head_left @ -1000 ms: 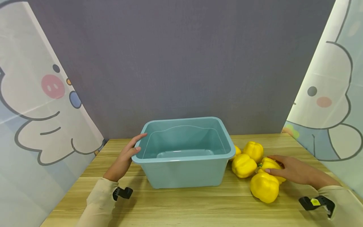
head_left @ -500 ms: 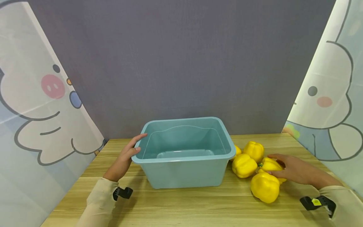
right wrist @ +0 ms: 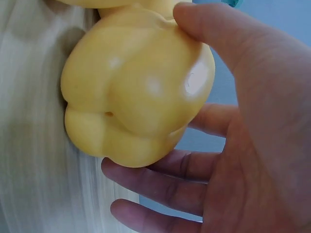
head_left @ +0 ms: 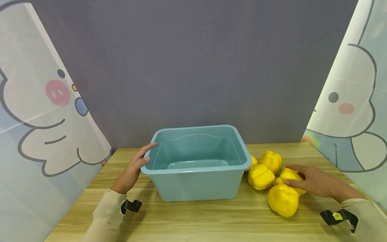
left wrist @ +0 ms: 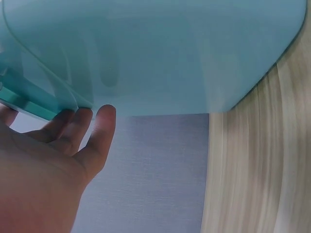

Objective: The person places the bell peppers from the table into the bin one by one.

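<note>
A light blue plastic tub (head_left: 199,185) stands upright in the middle of the wooden table. My left hand (head_left: 130,173) holds its left rim, with thumb and index finger over the edge. In the left wrist view, other fingers of the left hand (left wrist: 53,155) touch the tub's outer wall (left wrist: 155,58) below the rim. At the right, my right hand (head_left: 317,179) grips a yellow bell pepper (head_left: 288,175) lying among others. The right wrist view shows this bell pepper (right wrist: 136,82) between the thumb and fingers of the right hand (right wrist: 209,174).
Several more yellow bell peppers cluster right of the tub: a near one (head_left: 283,200), a middle one (head_left: 261,176) and a far one (head_left: 271,162). Another (head_left: 252,162) is partly hidden by the tub. A grey panel (head_left: 193,67) rises behind the table (head_left: 193,222).
</note>
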Demonstrator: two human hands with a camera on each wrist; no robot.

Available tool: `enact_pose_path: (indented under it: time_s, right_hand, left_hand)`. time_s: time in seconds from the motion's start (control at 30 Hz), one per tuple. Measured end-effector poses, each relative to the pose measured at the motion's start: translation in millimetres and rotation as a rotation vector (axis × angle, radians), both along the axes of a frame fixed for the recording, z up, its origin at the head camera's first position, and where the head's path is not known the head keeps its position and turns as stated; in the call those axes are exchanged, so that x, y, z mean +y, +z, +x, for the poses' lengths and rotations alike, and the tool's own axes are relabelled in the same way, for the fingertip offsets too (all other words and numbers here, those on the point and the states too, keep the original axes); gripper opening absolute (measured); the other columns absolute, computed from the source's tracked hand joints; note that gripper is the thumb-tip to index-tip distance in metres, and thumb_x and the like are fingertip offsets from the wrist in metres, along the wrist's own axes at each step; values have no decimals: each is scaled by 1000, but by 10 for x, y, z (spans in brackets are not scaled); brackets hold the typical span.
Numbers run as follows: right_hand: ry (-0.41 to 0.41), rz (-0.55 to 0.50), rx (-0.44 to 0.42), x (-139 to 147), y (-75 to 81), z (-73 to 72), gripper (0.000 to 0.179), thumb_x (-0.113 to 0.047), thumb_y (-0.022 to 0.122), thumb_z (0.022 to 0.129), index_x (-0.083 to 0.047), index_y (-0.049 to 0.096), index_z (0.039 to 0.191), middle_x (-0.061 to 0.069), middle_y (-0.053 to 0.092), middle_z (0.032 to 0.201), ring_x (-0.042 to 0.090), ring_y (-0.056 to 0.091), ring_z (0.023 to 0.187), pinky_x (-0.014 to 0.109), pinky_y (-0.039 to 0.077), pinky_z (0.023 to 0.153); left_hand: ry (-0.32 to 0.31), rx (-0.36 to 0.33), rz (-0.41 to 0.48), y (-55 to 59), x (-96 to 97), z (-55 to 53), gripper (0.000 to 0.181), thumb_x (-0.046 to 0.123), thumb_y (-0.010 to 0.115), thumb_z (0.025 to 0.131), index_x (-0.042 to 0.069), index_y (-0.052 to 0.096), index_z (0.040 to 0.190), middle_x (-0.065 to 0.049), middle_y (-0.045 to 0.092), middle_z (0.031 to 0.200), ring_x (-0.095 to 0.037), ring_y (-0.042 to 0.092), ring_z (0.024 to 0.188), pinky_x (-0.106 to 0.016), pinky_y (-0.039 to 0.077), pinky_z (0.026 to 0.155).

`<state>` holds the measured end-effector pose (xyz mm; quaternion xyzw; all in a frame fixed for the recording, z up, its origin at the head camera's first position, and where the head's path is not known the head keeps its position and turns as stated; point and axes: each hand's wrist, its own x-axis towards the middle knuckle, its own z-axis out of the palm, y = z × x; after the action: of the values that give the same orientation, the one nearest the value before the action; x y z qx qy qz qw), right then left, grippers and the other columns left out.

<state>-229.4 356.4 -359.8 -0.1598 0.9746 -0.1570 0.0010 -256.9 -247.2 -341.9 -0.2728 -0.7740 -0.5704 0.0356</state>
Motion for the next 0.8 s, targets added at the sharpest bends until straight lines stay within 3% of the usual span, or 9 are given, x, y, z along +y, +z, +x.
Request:
enact_pose_path:
  time_s: [0.13, 0.37, 0.57, 0.7, 0.8]
  right_hand:
    - [-20, 10, -11, 5, -4, -6, 74, -51, 63, 95, 7, 52, 139, 24, 66, 117, 38, 64, 99, 58, 50, 79]
    - [-48, 16, -19, 5, -1, -23, 70, -52, 60, 96, 6, 53, 136, 8, 66, 100, 24, 60, 87, 47, 50, 72]
    - [-62, 16, 5, 8, -7, -44, 65, -51, 61, 96, 7, 58, 125, 3, 64, 94, 18, 56, 80, 40, 48, 69]
    - [-63, 8, 19, 8, -12, -56, 63, -50, 61, 96, 7, 58, 124, 5, 65, 94, 19, 57, 80, 41, 49, 69]
    - [-48, -7, 46, -1, -29, -45, 64, -49, 62, 96, 5, 58, 130, 15, 68, 104, 28, 63, 89, 50, 51, 75]
  left_hand:
    - [5, 10, -7, -6, -2, -1, 52, 26, 35, 107, 12, 32, 157, -4, 16, 165, -28, 4, 151, -71, 9, 108]
    - [0, 11, -2, -2, -3, 1, 51, 25, 35, 107, 10, 32, 156, -7, 16, 165, -28, 4, 151, -70, 8, 109]
    - [-2, 4, 4, 7, -2, 3, 51, 26, 35, 107, 9, 33, 155, -8, 16, 165, -28, 5, 151, -69, 8, 109]
    - [4, -4, 4, 4, -10, -1, 50, 26, 36, 107, 6, 35, 153, -9, 17, 164, -28, 7, 150, -68, 9, 109]
    - [6, -13, 5, 6, -11, -5, 48, 27, 37, 107, 5, 36, 150, -9, 18, 163, -29, 7, 150, -67, 10, 109]
